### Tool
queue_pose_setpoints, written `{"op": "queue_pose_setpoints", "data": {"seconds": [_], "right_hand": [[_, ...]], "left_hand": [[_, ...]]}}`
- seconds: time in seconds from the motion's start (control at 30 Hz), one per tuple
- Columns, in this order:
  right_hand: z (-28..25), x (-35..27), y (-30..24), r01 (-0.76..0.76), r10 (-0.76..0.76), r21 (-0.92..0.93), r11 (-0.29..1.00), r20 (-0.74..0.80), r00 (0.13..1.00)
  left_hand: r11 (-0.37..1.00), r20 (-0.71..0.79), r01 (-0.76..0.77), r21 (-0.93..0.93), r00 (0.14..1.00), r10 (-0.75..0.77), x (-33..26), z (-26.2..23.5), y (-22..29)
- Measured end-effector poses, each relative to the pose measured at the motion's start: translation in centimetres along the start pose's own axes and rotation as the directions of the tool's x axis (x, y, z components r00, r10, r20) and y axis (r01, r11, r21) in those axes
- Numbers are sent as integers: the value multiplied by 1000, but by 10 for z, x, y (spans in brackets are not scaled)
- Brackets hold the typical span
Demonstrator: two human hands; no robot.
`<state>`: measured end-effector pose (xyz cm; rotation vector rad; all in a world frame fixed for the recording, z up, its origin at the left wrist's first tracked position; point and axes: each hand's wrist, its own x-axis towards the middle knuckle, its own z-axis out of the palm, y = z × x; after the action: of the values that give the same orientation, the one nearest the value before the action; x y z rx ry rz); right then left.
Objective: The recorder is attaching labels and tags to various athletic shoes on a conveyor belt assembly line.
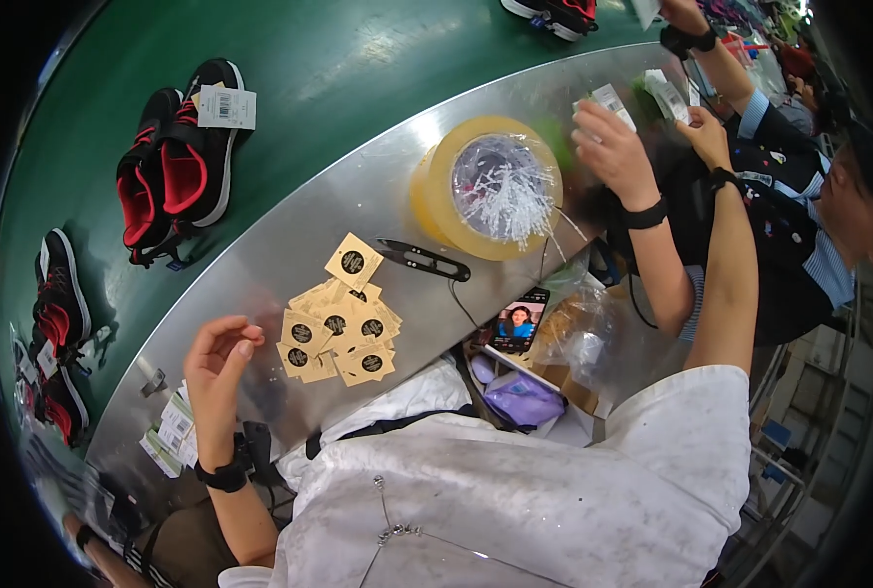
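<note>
Left hand [216, 355] is raised just above the metal surface [290, 230], palm turned inward, with the thumb and forefinger tips pinched together. Nothing is seen between them, and a thin item there cannot be ruled out.

The pile of tan tags [343, 333] lies loose on the surface just to the right of that hand, near but not touching. The pile spreads along a slant, from lower left up to one tag lying apart at upper right. The left hand is far the nearer of the two.

Right hand [708, 137] is stretched well forward at the far right, back of the hand showing, beside some white labels [667, 93]. Whether it grips anything cannot be told. A co-worker's hand [613, 147] works just to its left.

Beyond the tags are black snips [422, 260] and a wide roll of yellow tape [485, 186] with white plastic ties in its core. A phone [518, 320] lies right of the pile. Black-and-red shoes [177, 162] sit on the green belt [358, 69].
</note>
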<state>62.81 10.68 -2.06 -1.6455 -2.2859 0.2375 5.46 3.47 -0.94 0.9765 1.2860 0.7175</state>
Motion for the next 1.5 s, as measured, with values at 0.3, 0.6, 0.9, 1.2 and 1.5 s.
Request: {"op": "queue_pose_setpoints", "data": {"seconds": [0.3, 0.6, 0.9, 1.2, 1.5], "right_hand": [[-57, -12, 100, -448, 440, -61, 892, -111, 891], [-82, 4, 241, -666, 652, 166, 728, 135, 746], [-91, -5, 222, -812, 698, 96, 575, 461, 548], [-88, -5, 167, -544, 574, -250, 801, 60, 817], [-68, -25, 177, -694, 755, -460, 555, -72, 652]], "left_hand": [[999, -42, 52, 17, 998, -51, -13, -2, -8], [997, -30, 62, 52, 998, -60, -2, -4, -3], [991, -52, 91, 100, 995, -86, -4, -6, -4], [990, -24, 46, 135, 999, -43, 1, -5, -2], [993, 28, -58, 107, 998, 55, -8, -9, 10]]}}
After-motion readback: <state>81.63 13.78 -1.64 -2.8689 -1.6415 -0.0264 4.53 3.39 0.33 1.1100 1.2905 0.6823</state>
